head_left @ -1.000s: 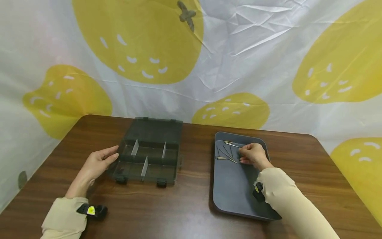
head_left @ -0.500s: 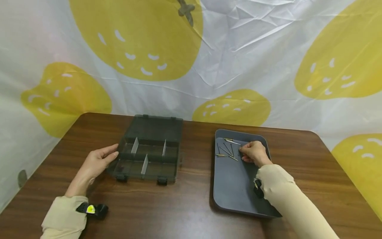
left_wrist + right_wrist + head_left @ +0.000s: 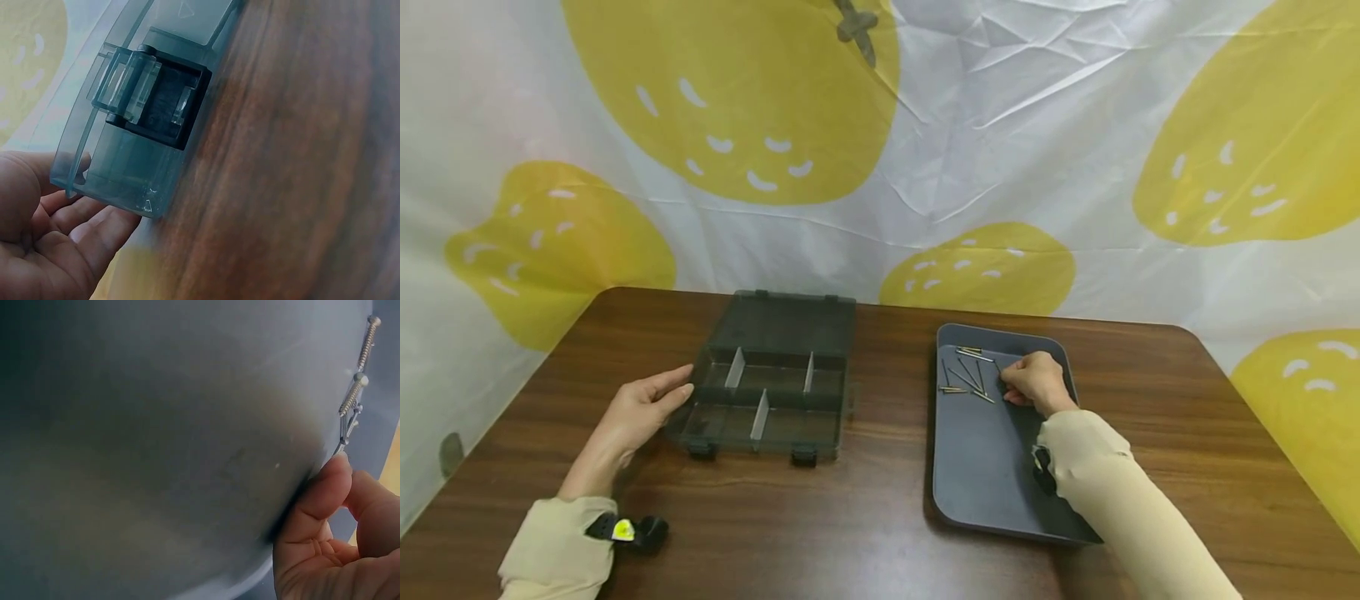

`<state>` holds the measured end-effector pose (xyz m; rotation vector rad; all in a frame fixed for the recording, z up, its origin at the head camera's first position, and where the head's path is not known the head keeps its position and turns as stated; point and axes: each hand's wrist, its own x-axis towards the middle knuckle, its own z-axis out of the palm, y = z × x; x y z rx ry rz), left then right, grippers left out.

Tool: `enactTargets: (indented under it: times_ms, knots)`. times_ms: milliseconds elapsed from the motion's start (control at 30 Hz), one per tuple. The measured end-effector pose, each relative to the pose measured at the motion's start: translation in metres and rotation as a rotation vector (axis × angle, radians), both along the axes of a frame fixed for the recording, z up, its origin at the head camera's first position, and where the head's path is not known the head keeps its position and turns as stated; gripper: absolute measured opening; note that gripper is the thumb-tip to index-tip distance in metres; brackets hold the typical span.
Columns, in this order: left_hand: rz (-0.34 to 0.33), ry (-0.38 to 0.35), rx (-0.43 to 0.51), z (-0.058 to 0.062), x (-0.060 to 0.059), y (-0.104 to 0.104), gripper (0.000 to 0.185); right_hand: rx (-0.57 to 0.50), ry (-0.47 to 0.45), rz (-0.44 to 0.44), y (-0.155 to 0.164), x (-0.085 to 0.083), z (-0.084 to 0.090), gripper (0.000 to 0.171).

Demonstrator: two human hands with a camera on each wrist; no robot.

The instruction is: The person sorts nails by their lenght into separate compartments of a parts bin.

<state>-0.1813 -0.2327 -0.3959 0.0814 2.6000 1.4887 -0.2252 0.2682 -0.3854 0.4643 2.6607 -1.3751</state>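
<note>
My left hand [image 3: 642, 408] rests its fingers and thumb on the left end of a smoky, see-through compartment box [image 3: 131, 156], whose lid [image 3: 786, 323] is folded back. Through the clear rim in the left wrist view, part of a fingertip shows. Over the right side of a grey tray [image 3: 981, 483], my right hand [image 3: 1036, 382] pinches one end of a thin dark nail [image 3: 997, 365] between thumb and forefinger. Left of it lie several dark nails [image 3: 968, 377] and brass-coloured screws [image 3: 953, 390]. The right wrist view shows a threaded screw [image 3: 354, 394] just beyond the fingertips.
Upright white dividers [image 3: 760, 414] split the box into compartments, and two black latches [image 3: 803, 456] hang at its front. Box and tray stand apart on a brown wooden table [image 3: 865, 517]. A lemon-print curtain [image 3: 820, 242] closes off the back.
A thin dark nail now shows at the right fingertips, sticking out toward the back. The right hand has shifted only slightly. The left hand stays at the box, and the whole view moves a little.
</note>
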Motion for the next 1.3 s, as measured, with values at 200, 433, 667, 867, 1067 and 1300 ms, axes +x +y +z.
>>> enactTargets:
  times_ms: [200,433,667,867,1067,1300]
  knots:
    - [0.009,0.011,0.004,-0.001,0.000,0.000,0.053,0.072,0.004,0.029,0.000,-0.002,0.000,0.012]
    - [0.006,0.021,0.014,-0.001,0.001,-0.002,0.054,0.047,0.002,0.055,0.001,0.000,0.000,0.012]
    - [0.007,0.016,0.014,-0.001,0.002,-0.003,0.055,-0.063,-0.005,0.069,0.001,0.002,0.002,0.015]
    - [0.000,0.022,0.023,-0.001,0.000,-0.001,0.054,-0.145,-0.004,0.074,0.002,0.005,0.003,0.013]
    - [0.004,0.030,0.036,0.000,-0.001,-0.001,0.053,-0.215,-0.004,0.080,0.000,0.005,0.009,0.013]
    - [0.001,0.044,0.040,-0.001,0.000,-0.002,0.052,-0.263,0.052,0.067,-0.012,0.002,0.019,0.024]
